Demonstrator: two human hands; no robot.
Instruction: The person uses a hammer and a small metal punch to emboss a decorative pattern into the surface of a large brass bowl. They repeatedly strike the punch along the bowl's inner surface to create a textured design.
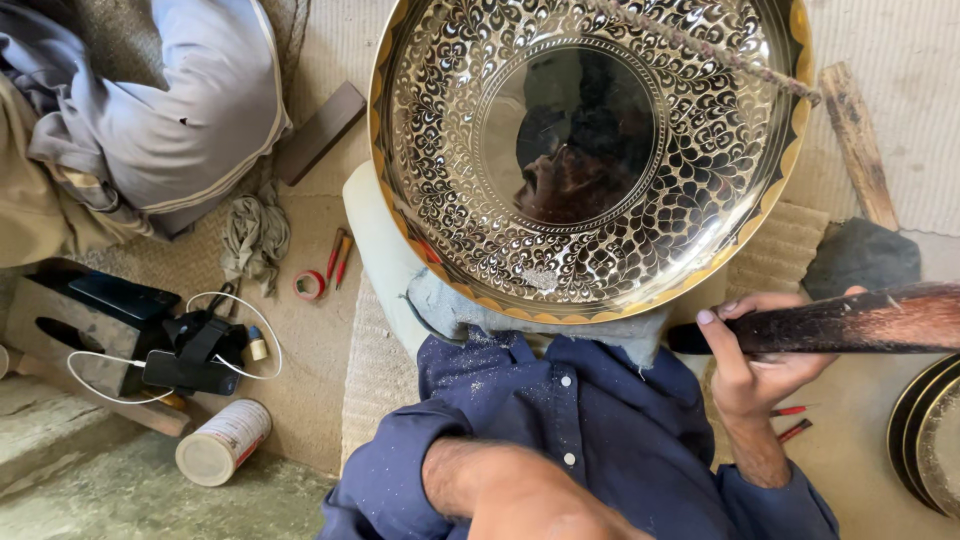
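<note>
A large round brass plate point(450, 130) with dense engraved floral patterns and a mirror-like centre leans tilted against a pale cushion point(375, 240) and my lap. My right hand point(750, 370) is closed around a dark wooden handle point(860, 318) that runs off the right edge, just below the plate's lower right rim. The tool's head is hidden. Of my left arm only the bare forearm point(500, 490) and blue sleeve show at the bottom; the hand itself is cut off by the frame. Metal filings dust my blue shirt point(590, 410).
A person in grey clothing point(170, 110) sits at top left. On the mat lie a rag point(255, 235), a red tape roll point(309, 286), red-handled tools point(338, 255), a phone with cables point(185, 372) and a tipped white can point(222, 443). More plates point(930, 430) are stacked at the right.
</note>
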